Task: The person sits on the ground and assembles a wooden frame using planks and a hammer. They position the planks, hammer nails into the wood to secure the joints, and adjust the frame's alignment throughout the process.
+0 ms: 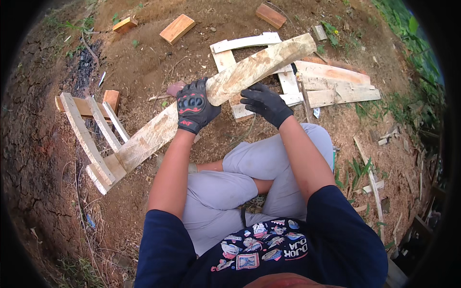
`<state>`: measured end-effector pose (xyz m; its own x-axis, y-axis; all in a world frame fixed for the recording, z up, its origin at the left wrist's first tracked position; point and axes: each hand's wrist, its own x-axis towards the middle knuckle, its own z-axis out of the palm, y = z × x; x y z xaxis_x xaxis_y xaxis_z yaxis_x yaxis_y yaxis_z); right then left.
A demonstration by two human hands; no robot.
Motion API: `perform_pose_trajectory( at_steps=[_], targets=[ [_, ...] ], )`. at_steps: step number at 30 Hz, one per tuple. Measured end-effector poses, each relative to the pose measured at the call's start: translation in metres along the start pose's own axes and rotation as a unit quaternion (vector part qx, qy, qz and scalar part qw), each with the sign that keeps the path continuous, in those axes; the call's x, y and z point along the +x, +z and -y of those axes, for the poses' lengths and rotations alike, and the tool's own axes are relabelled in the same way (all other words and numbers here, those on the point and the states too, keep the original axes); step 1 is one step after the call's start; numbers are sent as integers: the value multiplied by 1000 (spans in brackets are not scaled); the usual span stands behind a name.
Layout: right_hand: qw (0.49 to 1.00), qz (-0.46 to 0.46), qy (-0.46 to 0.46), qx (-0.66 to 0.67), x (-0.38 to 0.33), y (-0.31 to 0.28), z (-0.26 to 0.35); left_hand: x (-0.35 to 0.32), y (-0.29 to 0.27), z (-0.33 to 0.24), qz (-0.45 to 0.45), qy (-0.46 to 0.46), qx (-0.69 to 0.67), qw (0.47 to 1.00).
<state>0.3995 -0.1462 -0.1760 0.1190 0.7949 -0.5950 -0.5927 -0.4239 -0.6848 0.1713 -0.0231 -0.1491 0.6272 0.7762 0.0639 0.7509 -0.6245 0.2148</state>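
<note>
A long, pale wooden board (259, 67) with brown smears slants across the ground in front of me, from lower left to upper right. My left hand (196, 103), in a black glove with red marks, is closed over the board near its middle. Just below the board's right half is my right hand (266, 103), also gloved in black. Its fingers are apart and slightly bent, and the fingertips come close to the board's lower edge; whether they touch it I cannot tell. At the left, curved wooden slats (80, 129) meet the board's lower end.
Beyond the board lies a pale wooden frame (223, 58), partly covered by it. Several flat planks (341, 96) are stacked at the right. Orange-brown wood blocks (177, 29) lie at the far side. A thin strip (372, 187) rests on the sawdust-strewn soil at right.
</note>
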Motion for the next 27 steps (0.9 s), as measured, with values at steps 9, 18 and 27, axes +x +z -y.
perform_pose_trajectory(
  at_steps=[9, 18, 27],
  targets=[
    [594, -161, 32, -787, 79, -150, 49, 2, -1, -5, -8, -2, -38, 999],
    [650, -220, -15, -727, 166, -191, 61, -1, -17, -7, -8, 0, -47, 999],
    [660, -304, 14, -687, 235, -242, 48, 2, -14, -9, -45, 17, -61, 997]
  ],
)
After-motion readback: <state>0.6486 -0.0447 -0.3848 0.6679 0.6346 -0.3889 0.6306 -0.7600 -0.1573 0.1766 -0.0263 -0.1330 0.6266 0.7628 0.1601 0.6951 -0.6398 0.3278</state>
